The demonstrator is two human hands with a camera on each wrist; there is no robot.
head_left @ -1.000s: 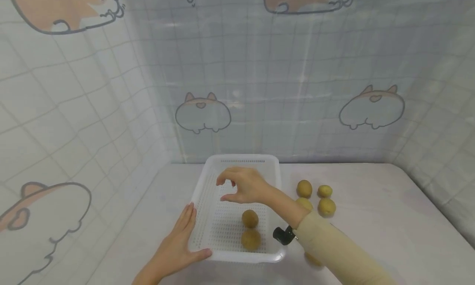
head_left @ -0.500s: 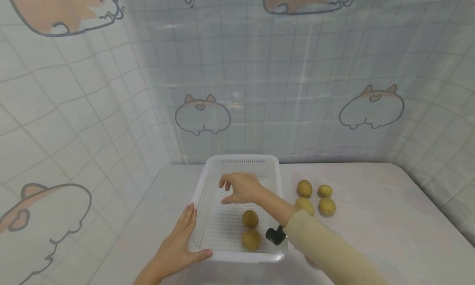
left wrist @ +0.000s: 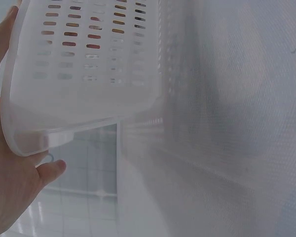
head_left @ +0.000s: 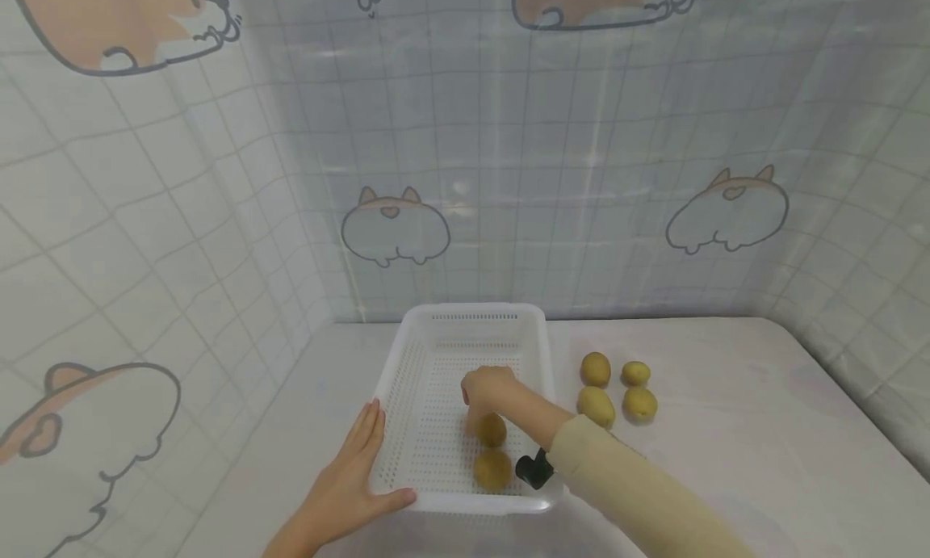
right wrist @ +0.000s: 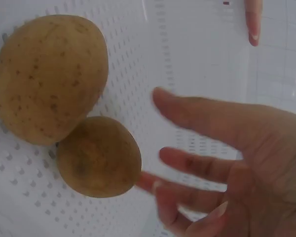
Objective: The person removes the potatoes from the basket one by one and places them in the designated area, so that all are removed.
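Note:
A white perforated plastic basket [head_left: 465, 501] stands on the table with two potatoes lying close together in its front right part. The larger potato [right wrist: 52, 79] is nearer the person. The smaller potato [right wrist: 99, 157] lies just beyond it. My right hand [head_left: 494, 396] is inside the basket over the smaller potato, fingers bent loosely and thumb apart. In the right wrist view one fingertip meets that potato's edge, but nothing is gripped. My left hand [head_left: 349, 477] rests against the basket's near left corner, fingers straight along the left side, thumb along the front rim.
Several yellowish, potato-like items lie on the table right of the basket, among them a small one [head_left: 636, 373] and a rounder one [head_left: 640, 404]. A black wrist camera [head_left: 535, 469] hangs by the right sleeve. A tile-patterned curtain [head_left: 559, 219] encloses the table.
My right hand has moved from the basket's middle toward the person and slightly right, down to the smaller potato. The left hand stays at the corner. The potatoes in the basket have not visibly moved.

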